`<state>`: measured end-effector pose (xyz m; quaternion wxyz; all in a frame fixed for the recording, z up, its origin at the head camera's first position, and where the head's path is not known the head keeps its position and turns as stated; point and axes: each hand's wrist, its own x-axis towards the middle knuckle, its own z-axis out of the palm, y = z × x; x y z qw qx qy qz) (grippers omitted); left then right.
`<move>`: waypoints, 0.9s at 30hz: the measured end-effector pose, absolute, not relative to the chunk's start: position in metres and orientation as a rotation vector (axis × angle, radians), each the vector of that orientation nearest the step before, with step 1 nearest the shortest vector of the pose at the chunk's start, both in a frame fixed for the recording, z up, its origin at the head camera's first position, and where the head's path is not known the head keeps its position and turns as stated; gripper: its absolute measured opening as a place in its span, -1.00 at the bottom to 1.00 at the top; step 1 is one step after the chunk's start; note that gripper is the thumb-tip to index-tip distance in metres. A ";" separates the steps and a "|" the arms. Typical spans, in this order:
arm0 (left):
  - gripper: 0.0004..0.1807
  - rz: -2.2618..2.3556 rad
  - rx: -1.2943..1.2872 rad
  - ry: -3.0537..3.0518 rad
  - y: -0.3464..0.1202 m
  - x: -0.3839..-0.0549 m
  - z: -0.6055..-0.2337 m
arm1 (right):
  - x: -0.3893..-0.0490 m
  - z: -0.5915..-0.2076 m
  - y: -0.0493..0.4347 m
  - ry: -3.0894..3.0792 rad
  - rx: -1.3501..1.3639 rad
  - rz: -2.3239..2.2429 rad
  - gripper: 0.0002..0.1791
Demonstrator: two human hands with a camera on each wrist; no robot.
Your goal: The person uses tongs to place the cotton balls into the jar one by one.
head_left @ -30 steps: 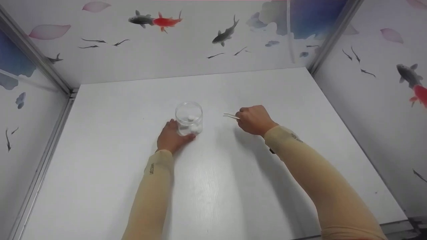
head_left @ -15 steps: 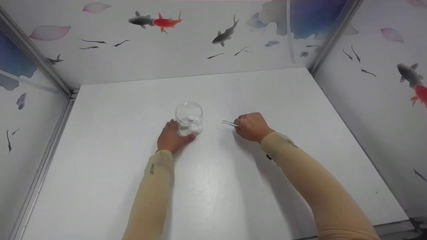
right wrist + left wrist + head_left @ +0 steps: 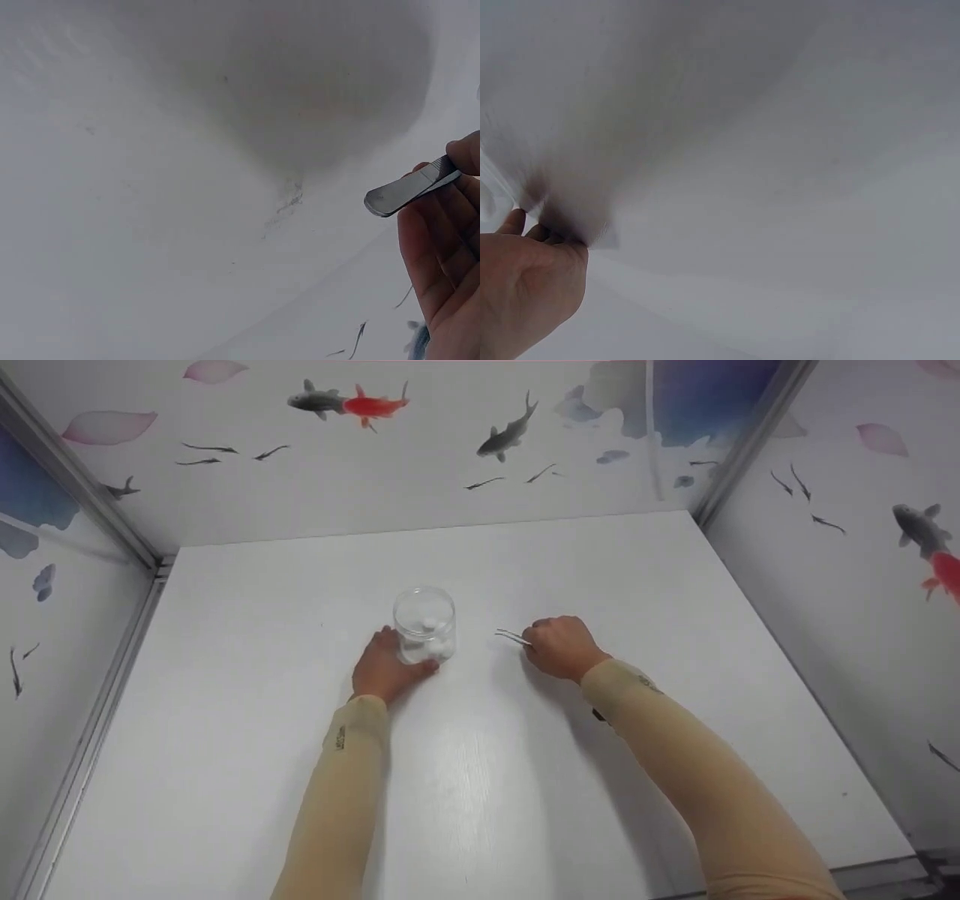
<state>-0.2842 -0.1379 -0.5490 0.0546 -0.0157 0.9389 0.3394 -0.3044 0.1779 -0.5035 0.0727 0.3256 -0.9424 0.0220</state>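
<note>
In the head view a clear round jar (image 3: pixel 449 643) stands uncapped on the white table. Several white balls that look like cotton (image 3: pixel 433 648) lie inside it. My left hand (image 3: pixel 384 669) holds the jar low down, its thumb across the near side and fingers round the left. To the right of the jar, my right hand (image 3: pixel 561 647) pinches metal tweezers (image 3: pixel 513 637), whose two tips point left towards the jar and stand slightly apart with nothing between them. The right wrist view shows the rounded back end of the tweezers (image 3: pixel 397 195) sticking out past the thumb.
The white table (image 3: pixel 247 660) runs back to a printed wall (image 3: pixel 427 495) with fish and petals. A similar panel (image 3: pixel 847 585) stands at the right side, and metal frame posts (image 3: pixel 82 472) line the corners.
My right hand has come down towards me and slightly left with the tweezers, their tips now a little nearer the jar. The left hand and jar stay in place.
</note>
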 end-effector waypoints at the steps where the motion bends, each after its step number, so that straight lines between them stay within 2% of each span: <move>1: 0.20 1.032 -0.052 2.848 -0.137 -0.284 -0.549 | -0.304 -0.504 0.178 -2.826 0.981 0.066 -0.86; 27: 0.21 1.061 -0.089 2.835 -0.132 -0.280 -0.552 | -0.297 -0.525 0.175 -2.812 0.968 -0.019 -0.80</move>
